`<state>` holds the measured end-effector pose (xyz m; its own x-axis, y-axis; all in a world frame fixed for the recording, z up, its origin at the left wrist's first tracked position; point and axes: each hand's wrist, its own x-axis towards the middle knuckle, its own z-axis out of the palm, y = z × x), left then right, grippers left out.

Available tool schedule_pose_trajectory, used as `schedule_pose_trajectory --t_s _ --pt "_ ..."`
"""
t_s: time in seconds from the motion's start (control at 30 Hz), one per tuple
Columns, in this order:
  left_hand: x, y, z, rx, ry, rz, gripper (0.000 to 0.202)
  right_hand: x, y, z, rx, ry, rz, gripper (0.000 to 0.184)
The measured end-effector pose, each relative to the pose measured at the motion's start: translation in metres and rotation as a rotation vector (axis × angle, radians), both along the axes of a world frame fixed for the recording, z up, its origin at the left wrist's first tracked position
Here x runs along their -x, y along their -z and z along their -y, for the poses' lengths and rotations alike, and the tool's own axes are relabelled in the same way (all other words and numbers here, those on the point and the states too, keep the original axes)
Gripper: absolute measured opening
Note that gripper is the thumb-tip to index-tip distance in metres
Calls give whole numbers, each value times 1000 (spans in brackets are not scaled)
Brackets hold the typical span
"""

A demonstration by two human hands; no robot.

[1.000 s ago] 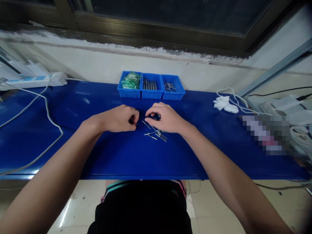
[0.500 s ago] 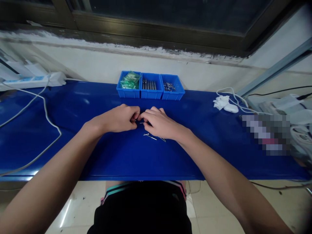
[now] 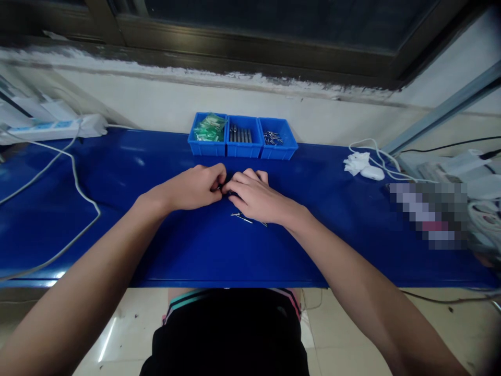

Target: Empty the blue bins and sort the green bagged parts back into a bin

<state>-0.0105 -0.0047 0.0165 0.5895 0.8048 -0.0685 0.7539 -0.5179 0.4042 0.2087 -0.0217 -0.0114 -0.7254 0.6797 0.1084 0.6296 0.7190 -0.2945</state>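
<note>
My left hand (image 3: 198, 187) is closed over the blue table, thumb and curled fingers pressed together. Whatever is in that pinch is too small and hidden to make out. My right hand (image 3: 254, 197) meets it from the right, fingers bent, with thumb and forefinger drawn in close to the left fingertips. A small dark gap shows between the hands, and what the right fingers hold cannot be told. Several thin silver pins, which look like blind rivets (image 3: 245, 219), lie on the table just below the right hand, partly covered by it.
Beyond my hands stand three blue bins: one with green plastic packets (image 3: 210, 128), one with grey metal rods (image 3: 240, 135), one with small silver pins (image 3: 273, 138). A white cable (image 3: 74, 172) and power strip (image 3: 58, 130) lie left. Crumpled tissue (image 3: 356, 163) and a white case (image 3: 372, 173) lie right.
The thin pin that showed between my fingertips is no longer visible. Both hands keep nearly the same place, with the right fingers slightly shifted. The view has moved a little.
</note>
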Motion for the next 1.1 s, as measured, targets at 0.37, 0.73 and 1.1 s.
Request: schedule_pose_trajectory --t_s 0.37,0.73,1.1 --pt "0 2 -2 -36 -49 -40 18 3 1 -1 -7 5 -15 29" --pt "-2 0 0 -116 -95 -56 18 3 -2 -2 -60 40 -118 24" --pt "-4 5 -3 -318 79 164 27 3 -1 -14 91 152 -869 12"
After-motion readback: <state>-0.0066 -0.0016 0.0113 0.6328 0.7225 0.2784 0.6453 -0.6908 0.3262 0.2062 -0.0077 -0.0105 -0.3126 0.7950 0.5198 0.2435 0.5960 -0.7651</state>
